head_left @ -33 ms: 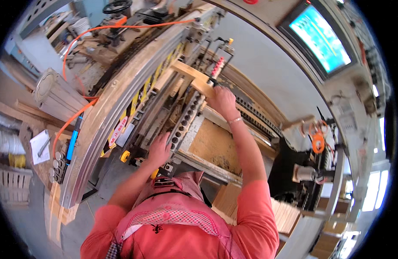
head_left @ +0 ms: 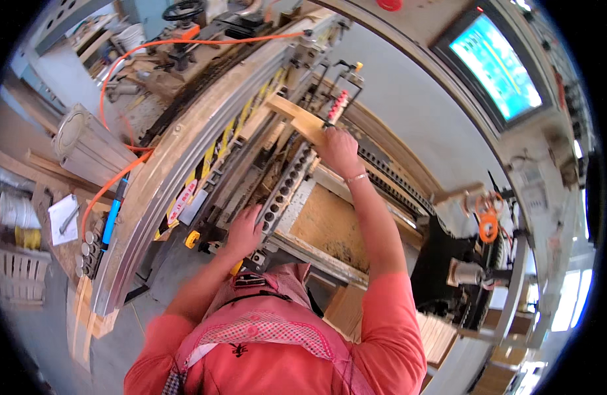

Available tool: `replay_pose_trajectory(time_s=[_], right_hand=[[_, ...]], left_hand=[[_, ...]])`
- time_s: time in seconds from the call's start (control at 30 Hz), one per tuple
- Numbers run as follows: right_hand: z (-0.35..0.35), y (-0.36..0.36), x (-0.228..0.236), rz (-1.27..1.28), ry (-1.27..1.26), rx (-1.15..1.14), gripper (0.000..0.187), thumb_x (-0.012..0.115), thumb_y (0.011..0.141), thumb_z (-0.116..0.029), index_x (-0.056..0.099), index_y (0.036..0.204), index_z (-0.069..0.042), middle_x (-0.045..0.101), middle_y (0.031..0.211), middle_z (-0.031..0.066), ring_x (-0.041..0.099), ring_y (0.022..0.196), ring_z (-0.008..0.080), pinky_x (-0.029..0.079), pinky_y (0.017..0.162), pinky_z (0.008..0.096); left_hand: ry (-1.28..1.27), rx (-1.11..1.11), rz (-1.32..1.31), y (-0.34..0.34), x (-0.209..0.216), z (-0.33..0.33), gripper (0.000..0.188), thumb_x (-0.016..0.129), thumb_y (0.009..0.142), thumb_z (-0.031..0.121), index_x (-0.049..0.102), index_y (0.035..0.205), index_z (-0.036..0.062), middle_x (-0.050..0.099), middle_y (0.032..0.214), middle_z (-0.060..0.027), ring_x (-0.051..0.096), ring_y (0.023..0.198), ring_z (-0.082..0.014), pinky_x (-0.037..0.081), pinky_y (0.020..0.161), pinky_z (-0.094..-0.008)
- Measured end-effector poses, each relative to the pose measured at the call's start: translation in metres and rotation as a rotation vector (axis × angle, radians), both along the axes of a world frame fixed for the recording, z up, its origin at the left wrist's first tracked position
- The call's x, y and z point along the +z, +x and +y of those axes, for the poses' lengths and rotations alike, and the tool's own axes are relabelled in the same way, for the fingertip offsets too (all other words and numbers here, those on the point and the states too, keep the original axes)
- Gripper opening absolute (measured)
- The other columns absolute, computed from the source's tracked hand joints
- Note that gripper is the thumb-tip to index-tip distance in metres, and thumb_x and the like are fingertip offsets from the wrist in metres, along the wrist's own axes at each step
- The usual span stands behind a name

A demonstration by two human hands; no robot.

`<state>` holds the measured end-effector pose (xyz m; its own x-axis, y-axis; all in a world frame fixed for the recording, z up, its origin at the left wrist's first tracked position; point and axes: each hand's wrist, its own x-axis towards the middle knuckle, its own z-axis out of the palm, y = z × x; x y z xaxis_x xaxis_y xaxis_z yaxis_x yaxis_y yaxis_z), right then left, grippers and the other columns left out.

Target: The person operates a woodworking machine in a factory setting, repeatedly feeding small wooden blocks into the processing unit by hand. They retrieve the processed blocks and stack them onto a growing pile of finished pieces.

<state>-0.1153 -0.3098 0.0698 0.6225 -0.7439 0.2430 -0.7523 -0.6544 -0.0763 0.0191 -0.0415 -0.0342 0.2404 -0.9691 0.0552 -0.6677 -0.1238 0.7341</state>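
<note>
My right hand (head_left: pixel 339 150) is closed on the near end of a short, pale wooden board (head_left: pixel 306 124). The board lies across the machine bed at the upper end of a metal bar with a row of round black cups (head_left: pixel 283 191). Its far end reaches left toward the rail with yellow and black striped tape. At the lower end of the cup bar, my left hand (head_left: pixel 245 232) rests with fingers stretched along its left side and nothing seen in them. The underside of my right hand's grip is hidden.
A long metal rail (head_left: pixel 129 247) runs along the left, with an orange air hose (head_left: pixel 204 41) over it. A brown panel (head_left: pixel 333 220) lies in the bed to the right. A lit screen (head_left: pixel 496 66) hangs at upper right, above an orange reel (head_left: pixel 488 227).
The whole view has shifted slightly. My hands and the wooden board stay in nearly the same places on the machine.
</note>
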Motion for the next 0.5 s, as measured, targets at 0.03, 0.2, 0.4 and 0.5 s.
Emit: replay_pose_trajectory(time_s=[0.03, 0.2, 0.4, 0.5], right_hand=[[-0.013, 0.020, 0.002, 0.026, 0.014, 0.006, 0.036, 0.070, 0.065, -0.030, 0.058, 0.085, -0.002, 0.062, 0.082, 0.0158, 0.061, 0.079, 0.0319, 0.050, 0.068, 0.0401], [-0.074, 0.084, -0.018, 0.195, 0.181, 0.040, 0.041, 0.070, 0.066, -0.035, 0.060, 0.087, -0.001, 0.063, 0.086, 0.0182, 0.062, 0.083, 0.0316, 0.051, 0.071, 0.0395], [-0.101, 0.096, -0.039, 0.213, 0.231, 0.053, 0.044, 0.071, 0.061, -0.037, 0.063, 0.090, -0.005, 0.064, 0.086, 0.0156, 0.063, 0.081, 0.0307, 0.051, 0.071, 0.0394], [-0.105, 0.081, -0.030, 0.237, 0.250, 0.067, 0.042, 0.069, 0.062, -0.035, 0.063, 0.089, -0.005, 0.064, 0.080, 0.0152, 0.063, 0.076, 0.0311, 0.051, 0.066, 0.0400]], left_hand=[[-0.107, 0.022, -0.047, -0.001, 0.001, 0.000, 0.040, 0.057, 0.078, 0.012, 0.046, 0.115, 0.0000, 0.052, 0.111, -0.0208, 0.049, 0.102, -0.0375, 0.041, 0.087, -0.0417], [-0.127, 0.069, -0.035, -0.008, 0.012, 0.001, 0.038, 0.057, 0.078, 0.012, 0.048, 0.113, 0.0013, 0.053, 0.111, -0.0186, 0.049, 0.101, -0.0368, 0.040, 0.087, -0.0426], [-0.159, 0.159, 0.083, -0.011, 0.023, -0.008, 0.038, 0.058, 0.079, 0.013, 0.048, 0.114, 0.0017, 0.053, 0.113, -0.0178, 0.050, 0.103, -0.0363, 0.040, 0.088, -0.0407], [-0.147, 0.182, 0.249, -0.011, 0.026, -0.020, 0.040, 0.059, 0.080, 0.013, 0.047, 0.117, 0.0014, 0.053, 0.113, -0.0158, 0.052, 0.103, -0.0303, 0.044, 0.083, -0.0362]])
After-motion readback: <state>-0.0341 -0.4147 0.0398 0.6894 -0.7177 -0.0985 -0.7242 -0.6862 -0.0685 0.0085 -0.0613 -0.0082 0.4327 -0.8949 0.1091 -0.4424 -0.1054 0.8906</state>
